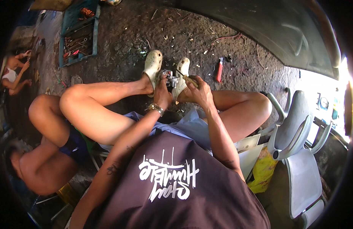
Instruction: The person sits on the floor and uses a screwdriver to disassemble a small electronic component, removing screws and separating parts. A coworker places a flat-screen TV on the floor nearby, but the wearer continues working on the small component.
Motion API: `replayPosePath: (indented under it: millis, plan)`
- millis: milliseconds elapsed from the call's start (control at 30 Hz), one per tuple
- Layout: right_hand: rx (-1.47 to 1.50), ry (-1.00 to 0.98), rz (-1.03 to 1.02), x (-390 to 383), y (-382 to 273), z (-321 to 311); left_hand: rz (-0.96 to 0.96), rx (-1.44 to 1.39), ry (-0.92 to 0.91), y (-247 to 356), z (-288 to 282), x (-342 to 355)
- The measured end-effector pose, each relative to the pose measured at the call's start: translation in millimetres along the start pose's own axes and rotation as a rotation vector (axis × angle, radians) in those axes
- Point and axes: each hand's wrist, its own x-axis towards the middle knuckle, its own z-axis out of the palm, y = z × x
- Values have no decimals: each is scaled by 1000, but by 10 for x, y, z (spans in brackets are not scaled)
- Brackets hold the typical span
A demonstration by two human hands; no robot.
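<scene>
My left hand [162, 94], with a metal watch on its wrist, grips a small silver metal machine part [171, 79] between my lower legs. The part has a rounded body with uneven projections; its exact kind cannot be made out. In my right hand [200, 92] is a screwdriver [190, 80] with a yellowish handle. Its thin dark shaft points up and left, close to the part's right side; whether the tip touches it is unclear. Just beyond both hands are my pale clogs [152, 63] on the ground.
A red-handled tool [219, 72] lies on the dirty ground. Wrenches fill a blue crate [96, 36] at far left. A person [46, 164] sits close on my left, another [18, 74] farther off. Right are a grey chair [294, 122], a yellow bag [263, 171] and a dark panel [268, 32].
</scene>
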Motion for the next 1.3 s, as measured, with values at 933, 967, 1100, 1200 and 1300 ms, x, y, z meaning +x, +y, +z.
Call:
replayPosePath:
  millis: [933,967,1100,1200,1300]
  plan:
    - [-27,-163,-96,774,279,309,-306,144,-78,-235,25,413]
    - [-13,-172,-120,781,271,312,-256,156,-52,-214,26,416]
    - [-61,-170,-125,795,230,315,-282,200,-110,-150,12,461]
    - [-79,-166,-112,785,204,308,-394,-60,-219,-137,23,488]
    - [-85,-172,-123,774,180,299,-321,24,-83,-135,106,472]
